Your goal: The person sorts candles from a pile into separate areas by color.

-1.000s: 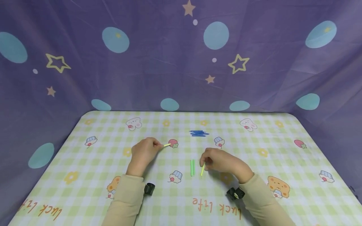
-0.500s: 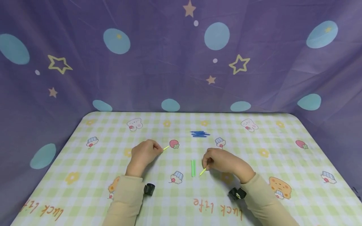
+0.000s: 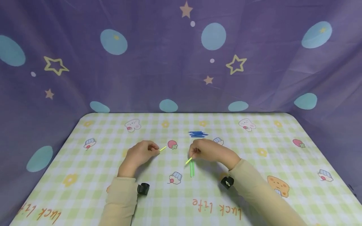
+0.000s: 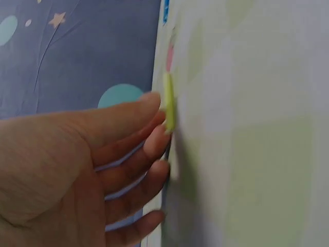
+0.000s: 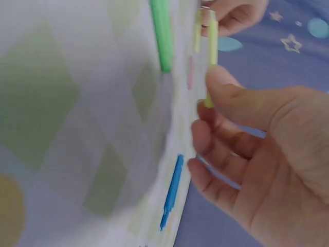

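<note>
Both hands work low over the checked cloth. My left hand [image 3: 141, 156] pinches a thin yellow stick [image 3: 162, 148] that points away and to the right, beside a printed strawberry. In the left wrist view, the stick [image 4: 170, 105] runs along the thumb and index fingertips, the other fingers loosely bent. A second yellow stick [image 3: 188, 161] is pinched by my right hand [image 3: 207, 150], its free end slanting toward the near left. Two green sticks [image 3: 192, 169] lie side by side just below the right fingers, their far ends overlapped by that hand.
Several blue sticks [image 3: 198, 134] lie bunched just beyond the right hand. A patterned tablecloth [image 3: 243, 204] covers the table, whose far edge meets a purple curtain [image 3: 152, 78]. Each wrist carries a small black camera, such as the left wrist camera [image 3: 143, 189].
My right hand has moved left and away with its yellow stick, now over the green sticks' far ends. The left hand stays nearly in place, its stick turned a little more slanted.
</note>
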The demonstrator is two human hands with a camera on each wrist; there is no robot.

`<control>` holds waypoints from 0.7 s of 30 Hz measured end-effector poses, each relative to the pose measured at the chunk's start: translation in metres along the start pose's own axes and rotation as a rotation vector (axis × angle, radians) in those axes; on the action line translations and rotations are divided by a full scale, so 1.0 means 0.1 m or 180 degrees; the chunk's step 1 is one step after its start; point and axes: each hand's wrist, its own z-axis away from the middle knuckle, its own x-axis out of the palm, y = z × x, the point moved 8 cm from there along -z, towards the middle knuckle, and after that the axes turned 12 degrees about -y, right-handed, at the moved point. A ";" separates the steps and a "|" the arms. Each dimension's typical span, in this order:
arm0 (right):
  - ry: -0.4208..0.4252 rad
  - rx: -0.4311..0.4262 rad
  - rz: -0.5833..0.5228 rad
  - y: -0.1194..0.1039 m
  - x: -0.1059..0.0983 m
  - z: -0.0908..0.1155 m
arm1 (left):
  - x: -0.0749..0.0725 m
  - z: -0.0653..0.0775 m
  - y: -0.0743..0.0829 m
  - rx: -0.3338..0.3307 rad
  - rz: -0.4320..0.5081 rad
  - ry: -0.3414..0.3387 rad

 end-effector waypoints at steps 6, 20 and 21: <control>0.0074 -0.0152 0.0274 -0.13 -0.05 -0.25 | -0.02 0.03 -0.01 0.0244 0.0160 -0.0253; 0.0125 -0.0197 0.0427 -0.26 0.00 -0.78 | -0.07 0.05 -0.06 0.0281 0.0212 -0.0325; 0.0123 -0.0175 0.0438 -0.26 0.00 -0.81 | -0.08 0.05 -0.06 0.0291 0.0214 -0.0326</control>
